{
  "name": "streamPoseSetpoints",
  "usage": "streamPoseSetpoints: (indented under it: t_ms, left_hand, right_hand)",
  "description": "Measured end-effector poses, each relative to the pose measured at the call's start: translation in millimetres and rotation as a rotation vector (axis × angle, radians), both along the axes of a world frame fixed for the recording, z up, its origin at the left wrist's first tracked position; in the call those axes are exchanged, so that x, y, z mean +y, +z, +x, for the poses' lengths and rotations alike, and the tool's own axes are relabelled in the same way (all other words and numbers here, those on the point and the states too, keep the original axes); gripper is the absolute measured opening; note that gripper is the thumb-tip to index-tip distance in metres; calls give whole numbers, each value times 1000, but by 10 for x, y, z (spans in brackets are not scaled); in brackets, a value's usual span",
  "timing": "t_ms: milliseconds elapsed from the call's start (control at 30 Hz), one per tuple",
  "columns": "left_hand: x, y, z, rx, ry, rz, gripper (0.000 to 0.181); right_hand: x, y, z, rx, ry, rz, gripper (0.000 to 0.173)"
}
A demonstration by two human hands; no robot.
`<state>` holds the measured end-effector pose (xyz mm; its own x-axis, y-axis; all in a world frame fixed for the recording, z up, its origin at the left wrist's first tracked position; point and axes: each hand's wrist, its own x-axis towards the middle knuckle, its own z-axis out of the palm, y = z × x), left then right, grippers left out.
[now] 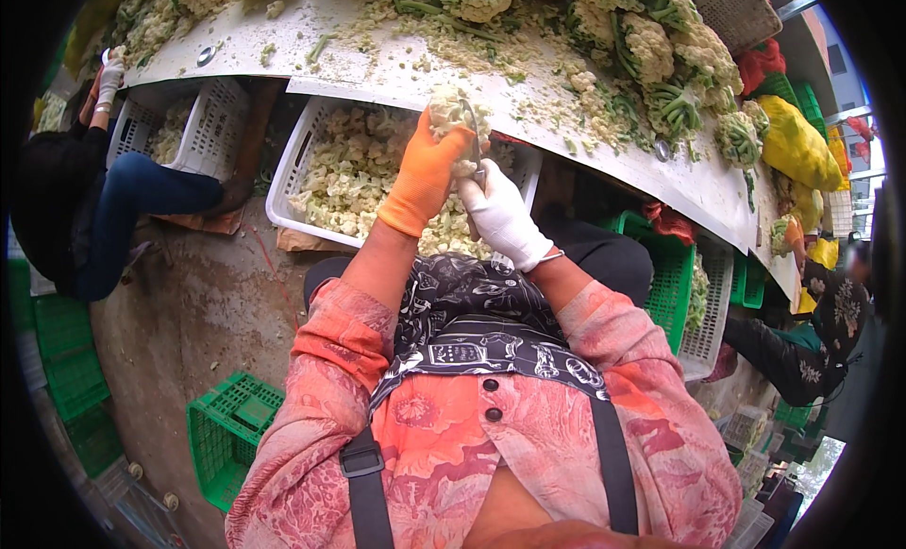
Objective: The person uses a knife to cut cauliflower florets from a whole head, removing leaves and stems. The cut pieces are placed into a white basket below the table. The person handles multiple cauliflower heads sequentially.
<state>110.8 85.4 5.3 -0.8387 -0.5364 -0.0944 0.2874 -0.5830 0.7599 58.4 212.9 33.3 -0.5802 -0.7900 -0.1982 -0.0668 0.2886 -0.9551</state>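
My left hand [417, 174], in an orange glove, grips a pale piece of cauliflower [449, 104] above the near edge of the table. In its white glove, my right hand [501, 213] is closed around a knife, most of whose handle is hidden by the fingers. The knife's curved blade [473, 131] points up and lies against the right side of the cauliflower piece. Directly below both hands, a white plastic crate [283, 188] holds many cut cauliflower florets [347, 174].
Crumbs and leaf scraps litter the white tabletop [382, 71]. Whole cauliflower heads [648, 50] are heaped at the back right. A green crate [669, 287] stands by my right knee, another green crate [226, 436] behind me at left. Co-workers sit at left [64, 202] and right [814, 336].
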Motion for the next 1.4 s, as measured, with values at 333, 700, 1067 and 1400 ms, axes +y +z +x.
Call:
streamPoseSetpoints:
  t_ms: [333, 700, 1067, 1400]
  left_hand:
    - [15, 90, 121, -103, 50, -219, 76]
    - [-160, -67, 178, 124, -77, 183, 47]
    - [23, -124, 95, -297, 225, -178, 55]
    - [-210, 120, 254, -352, 128, -131, 42]
  right_hand:
    - [22, -291, -31, 151, -7, 150, 30]
    - [147, 7, -336, -1009, 274, 6, 16]
    - [-83, -371, 76, 57, -28, 126, 27]
    - [290, 6, -82, -719, 8, 0, 17]
